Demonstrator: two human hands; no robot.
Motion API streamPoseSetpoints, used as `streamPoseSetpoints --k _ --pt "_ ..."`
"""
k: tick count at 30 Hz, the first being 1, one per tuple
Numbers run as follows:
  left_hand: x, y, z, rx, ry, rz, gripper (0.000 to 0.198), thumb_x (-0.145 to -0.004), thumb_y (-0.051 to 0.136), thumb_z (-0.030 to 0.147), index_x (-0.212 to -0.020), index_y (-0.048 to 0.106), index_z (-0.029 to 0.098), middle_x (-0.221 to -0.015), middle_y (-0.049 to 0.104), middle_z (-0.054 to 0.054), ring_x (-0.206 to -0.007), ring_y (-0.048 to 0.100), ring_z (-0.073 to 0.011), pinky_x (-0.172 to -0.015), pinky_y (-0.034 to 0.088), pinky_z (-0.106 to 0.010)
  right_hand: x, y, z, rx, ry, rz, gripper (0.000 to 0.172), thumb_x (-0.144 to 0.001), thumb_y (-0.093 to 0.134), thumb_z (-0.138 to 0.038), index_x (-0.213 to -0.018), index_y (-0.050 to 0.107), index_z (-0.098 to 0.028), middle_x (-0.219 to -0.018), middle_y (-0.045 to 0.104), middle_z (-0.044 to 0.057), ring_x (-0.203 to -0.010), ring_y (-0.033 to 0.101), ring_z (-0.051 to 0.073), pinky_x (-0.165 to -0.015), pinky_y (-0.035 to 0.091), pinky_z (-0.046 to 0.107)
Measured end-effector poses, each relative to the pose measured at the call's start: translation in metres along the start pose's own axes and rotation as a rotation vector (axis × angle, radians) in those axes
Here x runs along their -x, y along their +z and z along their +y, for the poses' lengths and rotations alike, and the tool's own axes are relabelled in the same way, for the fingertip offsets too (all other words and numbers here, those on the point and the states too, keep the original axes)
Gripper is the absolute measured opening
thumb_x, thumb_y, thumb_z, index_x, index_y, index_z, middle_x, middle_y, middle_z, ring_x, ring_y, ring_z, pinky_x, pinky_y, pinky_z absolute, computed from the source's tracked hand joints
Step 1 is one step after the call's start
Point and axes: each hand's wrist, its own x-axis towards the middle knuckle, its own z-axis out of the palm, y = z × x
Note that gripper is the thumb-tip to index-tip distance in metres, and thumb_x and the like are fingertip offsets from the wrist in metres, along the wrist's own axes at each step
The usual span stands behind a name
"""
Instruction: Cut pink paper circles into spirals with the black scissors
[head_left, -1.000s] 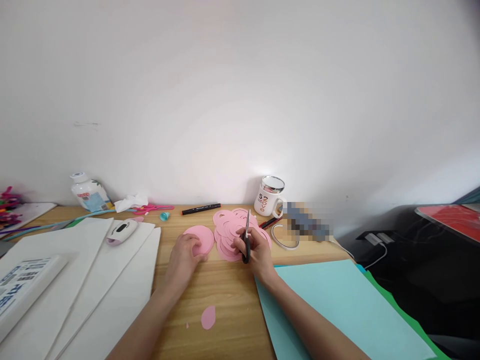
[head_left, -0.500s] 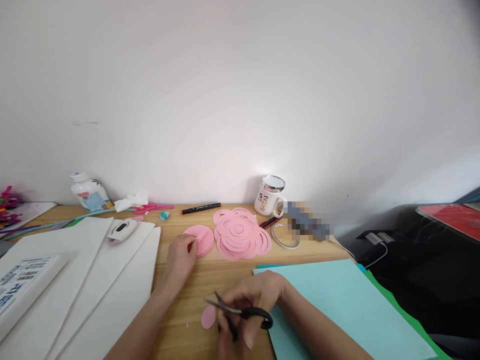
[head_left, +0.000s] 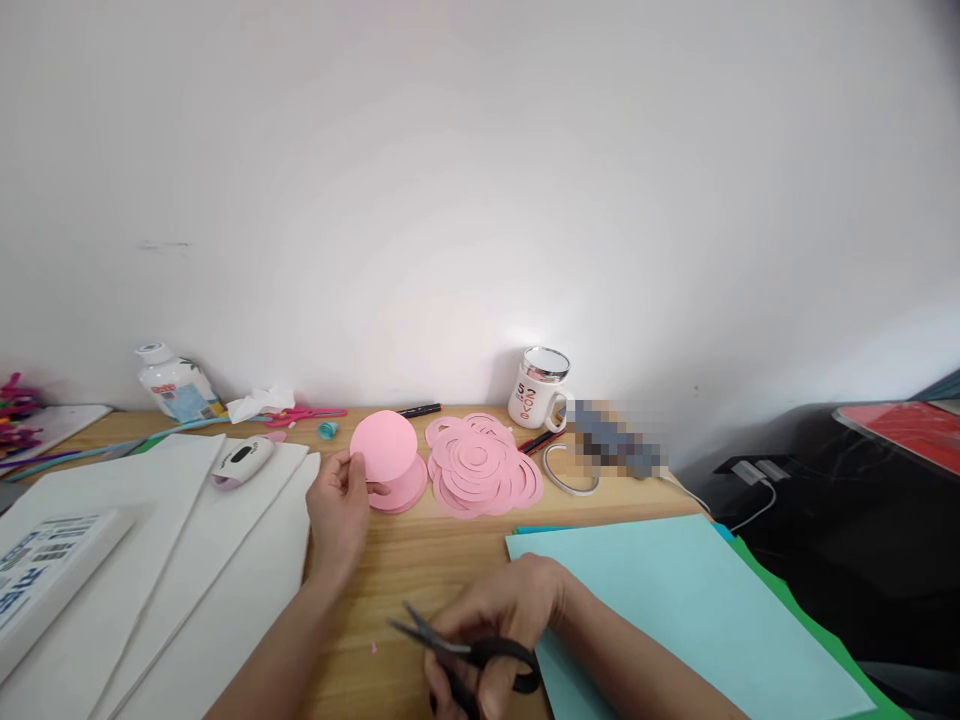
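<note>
Pinching the pink circle (head_left: 384,445) lightly, left of the pink pile (head_left: 480,457), should avoid creases; the left hand (head_left: 336,508) clamps its edge, the right hand (head_left: 506,605) holding parted scissors (head_left: 454,647) nearer than the pile.

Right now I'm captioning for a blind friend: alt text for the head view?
A person's left hand holds up a pink paper circle; the right hand holds open scissors. Layered pink cutouts lie on a wooden table near a white mug.
</note>
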Motion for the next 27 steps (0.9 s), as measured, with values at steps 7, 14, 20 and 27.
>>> streamPoseSetpoints --k 7,14,20,27 --pt "0.007 0.006 0.009 0.268 -0.111 -0.112 0.029 -0.079 0.060 0.044 -0.089 0.051 0.019 -0.051 0.065 0.003 -0.043 0.062 -0.0163 -0.046 0.047 -0.025 -0.008 -0.018 0.014 -0.113 -0.401 0.937 0.044 -0.066 0.080 -0.045 -0.083 0.048 -0.021 -0.063 0.064 -0.003 -0.052 0.062 0.013 -0.047 0.048 0.020" --pt "0.022 0.012 0.030 0.286 -0.094 -0.379 0.026 -0.074 0.065 0.041 -0.079 0.054 0.018 -0.048 0.061 0.003 -0.037 0.055 -0.0127 -0.039 0.045 -0.023 -0.011 -0.025 0.016 -0.080 -0.528 1.365 0.047 -0.060 0.083 -0.039 -0.088 0.051 -0.023 -0.071 0.055 -0.005 -0.063 0.055 0.013 -0.064 0.054 0.029" --pt "0.024 0.010 0.033 0.187 -0.074 -0.658 0.032 -0.071 0.069 0.042 -0.056 0.055 0.017 -0.044 0.059 0.001 -0.035 0.051 -0.0101 -0.039 0.042 -0.021 -0.007 -0.021 0.011 0.109 -0.524 1.371 0.037 -0.065 0.079 -0.041 -0.081 0.052 -0.021 -0.062 0.047 -0.006 -0.056 0.043 0.011 -0.053 0.041 0.024" --pt "0.024 0.009 0.031 0.161 -0.207 -0.901 0.042 -0.066 0.070 0.052 -0.050 0.057 0.015 -0.042 0.057 0.000 -0.033 0.052 -0.0113 -0.036 0.042 -0.022 -0.005 -0.023 0.009 0.084 -0.548 1.340 0.040 -0.063 0.080 -0.042 -0.084 0.052 -0.022 -0.062 0.046 -0.007 -0.057 0.040 0.012 -0.055 0.036 0.024"
